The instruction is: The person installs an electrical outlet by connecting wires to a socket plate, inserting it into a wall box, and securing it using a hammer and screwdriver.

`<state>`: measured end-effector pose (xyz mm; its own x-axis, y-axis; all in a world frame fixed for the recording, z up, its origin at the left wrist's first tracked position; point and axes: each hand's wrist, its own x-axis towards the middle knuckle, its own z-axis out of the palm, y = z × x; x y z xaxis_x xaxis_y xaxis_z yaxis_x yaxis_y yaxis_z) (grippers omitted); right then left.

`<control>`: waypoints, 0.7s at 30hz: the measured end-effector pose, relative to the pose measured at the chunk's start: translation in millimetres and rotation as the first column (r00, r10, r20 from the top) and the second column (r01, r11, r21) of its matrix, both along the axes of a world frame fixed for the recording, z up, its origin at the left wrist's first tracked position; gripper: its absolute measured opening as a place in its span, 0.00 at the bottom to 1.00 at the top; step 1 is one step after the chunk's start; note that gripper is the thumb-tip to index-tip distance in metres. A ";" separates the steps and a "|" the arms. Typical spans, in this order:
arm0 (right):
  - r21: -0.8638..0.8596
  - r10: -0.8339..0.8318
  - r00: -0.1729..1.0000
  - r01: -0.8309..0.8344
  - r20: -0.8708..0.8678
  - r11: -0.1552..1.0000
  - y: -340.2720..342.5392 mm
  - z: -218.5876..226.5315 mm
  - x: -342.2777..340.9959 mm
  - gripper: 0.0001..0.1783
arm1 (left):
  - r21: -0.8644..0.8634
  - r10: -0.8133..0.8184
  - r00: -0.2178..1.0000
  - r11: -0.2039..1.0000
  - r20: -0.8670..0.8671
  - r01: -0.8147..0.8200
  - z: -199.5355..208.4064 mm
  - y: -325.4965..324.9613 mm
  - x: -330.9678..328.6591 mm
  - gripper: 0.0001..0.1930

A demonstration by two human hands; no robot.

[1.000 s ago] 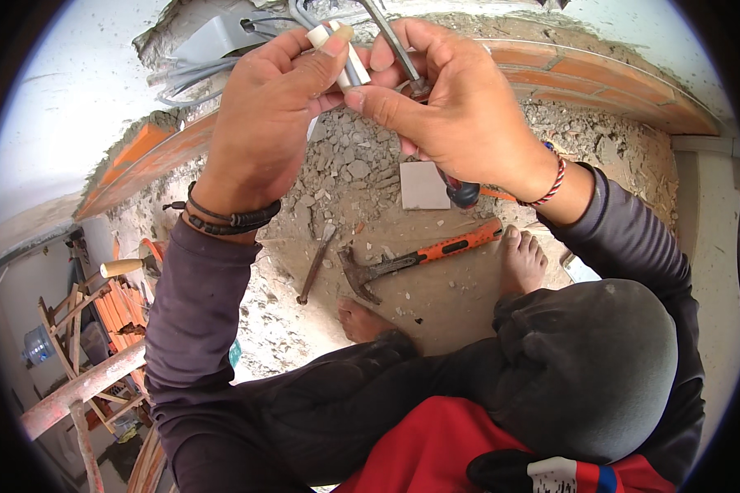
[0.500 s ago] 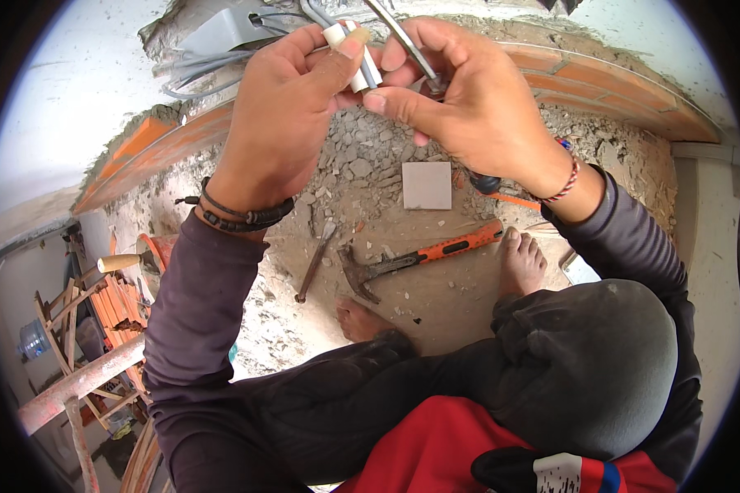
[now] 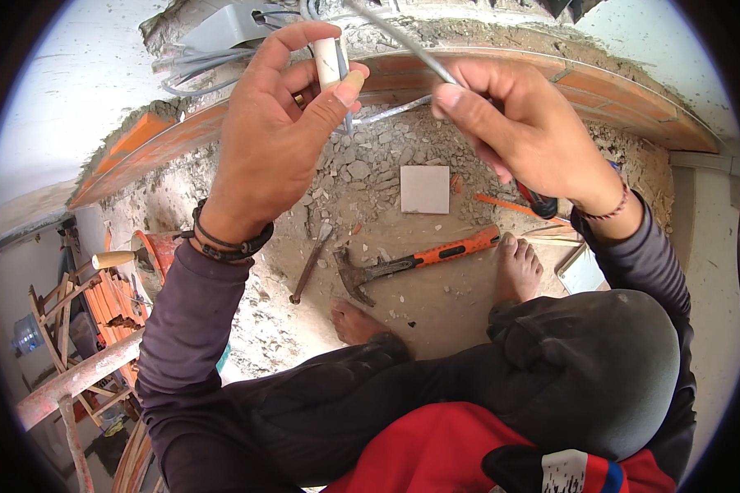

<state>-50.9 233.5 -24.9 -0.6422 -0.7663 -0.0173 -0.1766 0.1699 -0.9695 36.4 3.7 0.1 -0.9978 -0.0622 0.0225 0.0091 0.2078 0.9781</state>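
My left hand (image 3: 271, 131) is raised at the upper left, thumb and fingers closed on a short white tube (image 3: 327, 64). Thin grey cable runs along the tube's right side and pokes out below the thumb. To its right, my right hand (image 3: 530, 127) pinches a long, thin grey rod-like piece (image 3: 403, 41) between thumb and fingers. That piece slants up toward the top edge; whether it is stiff cable or a metal shaft I cannot tell. The hands are apart, above the rubble along a low brick edge.
A claw hammer (image 3: 419, 261) with an orange handle lies on the floor beside a chisel (image 3: 311, 263). A pale square tile (image 3: 425, 189) rests by the rubble (image 3: 362, 160). Grey cables (image 3: 214, 66) hang by a grey box (image 3: 226, 31). A phone-like slab (image 3: 582, 269) lies at right.
My right hand has moved right and down, away from the left, with the grey piece. My left hand has shifted slightly left and its fingers have opened up around the white tube.
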 end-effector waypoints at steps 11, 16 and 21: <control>-0.274 -0.091 0.996 0.091 0.012 0.957 -49.0 -10.8 2.3 0.12 | 0.016 -0.013 0.999 1.000 0.041 0.012 5.2 -2.7 -9.4 0.21; -0.070 0.012 0.999 -0.015 -0.051 0.997 -23.3 2.2 -12.2 0.13 | -0.003 -0.055 0.995 0.998 0.088 0.055 5.7 -10.9 -4.7 0.22; 0.084 0.129 0.866 -0.101 -0.483 0.991 1.1 6.5 -12.7 0.20 | -0.083 -0.057 0.991 0.994 0.123 0.067 9.1 -21.8 -1.1 0.22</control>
